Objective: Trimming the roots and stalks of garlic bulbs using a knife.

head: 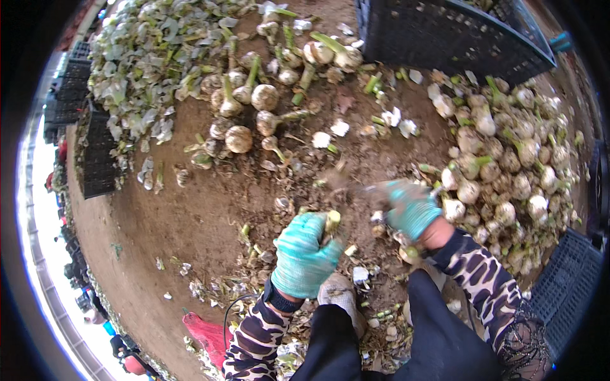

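Note:
In a teal knitted glove, my left hand (307,255) is closed around a garlic stalk (333,220), whose pale cut end shows beside the thumb. Any bulb on it is hidden by the fingers. My right hand (412,209), gloved the same way and blurred, grips a thin tool (374,188) that looks like a knife and points left. Just left of that tool, a brownish smear (336,177) is too blurred to name. To the right of my right hand lies a large heap of garlic bulbs (510,166). Several stalked bulbs (264,97) lie on the soil ahead.
A black plastic crate (443,40) stands at the far right, and another (567,281) sits at the lower right. Garlic skins (147,62) are piled at the upper left beside a dark crate (98,152). A red mesh bag (206,333) lies near my left forearm.

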`<action>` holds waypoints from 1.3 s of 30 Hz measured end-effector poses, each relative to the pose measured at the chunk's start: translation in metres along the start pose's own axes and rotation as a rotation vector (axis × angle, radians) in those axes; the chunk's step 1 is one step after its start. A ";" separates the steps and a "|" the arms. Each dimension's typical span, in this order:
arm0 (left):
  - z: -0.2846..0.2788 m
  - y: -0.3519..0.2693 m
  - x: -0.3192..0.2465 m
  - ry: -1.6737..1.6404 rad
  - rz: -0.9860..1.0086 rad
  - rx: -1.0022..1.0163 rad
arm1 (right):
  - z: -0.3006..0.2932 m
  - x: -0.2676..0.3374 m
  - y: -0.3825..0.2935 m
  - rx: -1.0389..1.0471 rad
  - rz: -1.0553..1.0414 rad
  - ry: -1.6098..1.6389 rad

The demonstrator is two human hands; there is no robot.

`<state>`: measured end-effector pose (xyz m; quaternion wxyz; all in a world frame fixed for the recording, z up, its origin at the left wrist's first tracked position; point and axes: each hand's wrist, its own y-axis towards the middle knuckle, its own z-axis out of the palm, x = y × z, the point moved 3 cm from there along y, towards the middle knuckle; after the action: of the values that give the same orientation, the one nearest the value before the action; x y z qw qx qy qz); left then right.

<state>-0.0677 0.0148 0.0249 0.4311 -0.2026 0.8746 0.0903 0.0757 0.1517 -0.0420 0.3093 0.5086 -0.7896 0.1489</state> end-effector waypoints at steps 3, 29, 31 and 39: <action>-0.006 0.007 0.014 -0.606 -0.582 -0.030 | -0.006 -0.039 -0.016 -0.172 0.545 0.445; -0.027 0.060 0.078 -0.211 -0.473 -0.067 | -0.042 0.040 0.024 0.149 0.322 0.565; -0.005 0.034 0.062 -0.741 -0.460 -0.029 | -0.032 0.046 0.010 -0.089 -0.049 0.125; 0.012 -0.003 -0.012 -0.540 -0.234 0.224 | -0.031 0.069 -0.013 0.153 -0.117 -0.065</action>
<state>-0.0512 0.0190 0.0271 0.6747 -0.2220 0.7038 -0.0062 0.0780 0.1137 0.0249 0.2519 0.5805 -0.7546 0.1738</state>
